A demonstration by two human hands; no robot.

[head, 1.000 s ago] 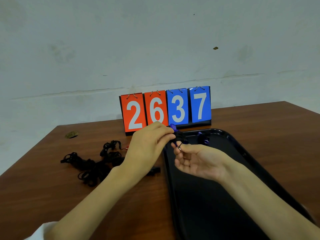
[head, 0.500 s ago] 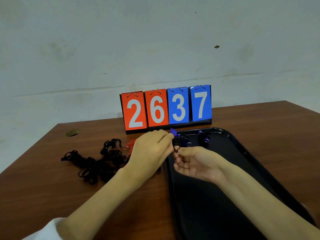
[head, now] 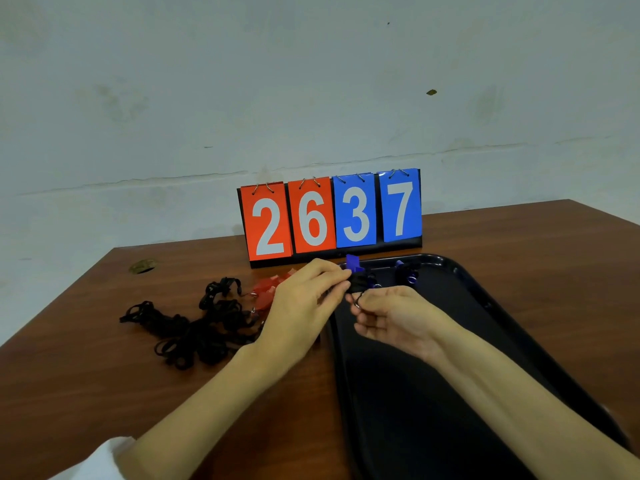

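Blue plastic whistle wound in black cord (head: 354, 268): pinched by curled fingertips of left hand (head: 304, 303), over far left corner of black plastic tray (head: 450, 268). Right hand (head: 394, 313), palm up, fingers curled, pinches its small metal ring (head: 357, 303). Second blue whistle (head: 408, 273) lies in tray. On brown wooden counter (head: 104, 375), left: red whistles (head: 270, 289), tangled black cords (head: 194, 327).

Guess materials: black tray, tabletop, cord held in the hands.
Tray: likely plastic, glossy, with highlights along its rim. Table: wood or wood-look laminate, grain streaks, semi-gloss. Held cord: probably woven fabric, matte black, softly bunched.
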